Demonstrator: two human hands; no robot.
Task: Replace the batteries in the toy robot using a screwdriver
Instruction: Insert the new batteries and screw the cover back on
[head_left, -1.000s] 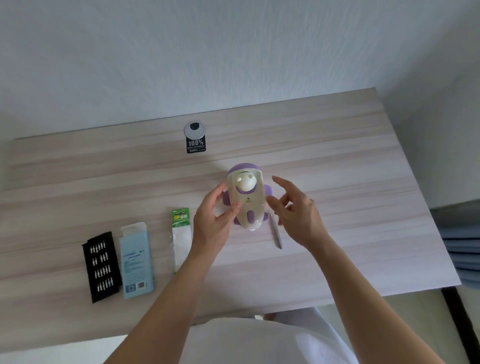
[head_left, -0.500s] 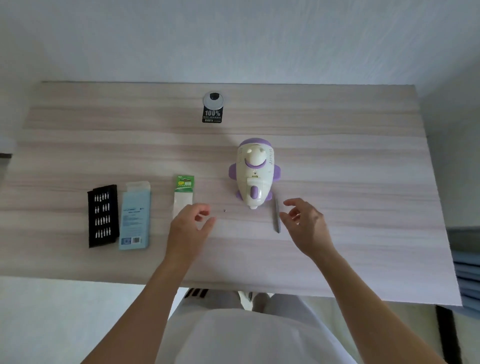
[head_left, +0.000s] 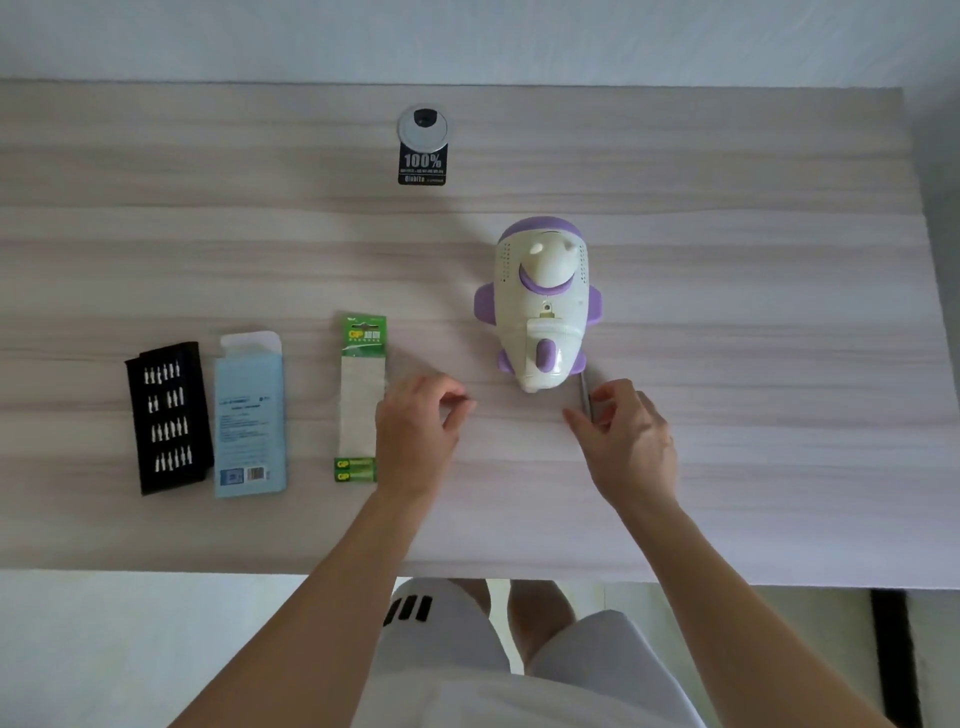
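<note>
The white and purple toy robot (head_left: 540, 306) lies on its front on the wooden table (head_left: 727, 260), with a screw hole showing in its back. A thin grey screwdriver (head_left: 583, 387) lies just right of the robot's feet. My right hand (head_left: 626, 441) pinches the screwdriver's handle between thumb and fingers. My left hand (head_left: 415, 434) hovers low over the table left of the robot's feet, its thumb and fingertips curled close together. Whether they hold anything is hidden. A green pack of batteries (head_left: 361, 397) lies beside my left hand.
A black tray of screwdriver bits (head_left: 166, 418) and a blue box (head_left: 250, 415) lie at the left. A round cable grommet with a black "100%" sticker (head_left: 422, 145) sits at the back. The table's front edge is close to my body.
Both hands let go of the robot, which now lies on the table. My right hand came down onto the screwdriver. My left hand moved to where a tiny screw lay.
</note>
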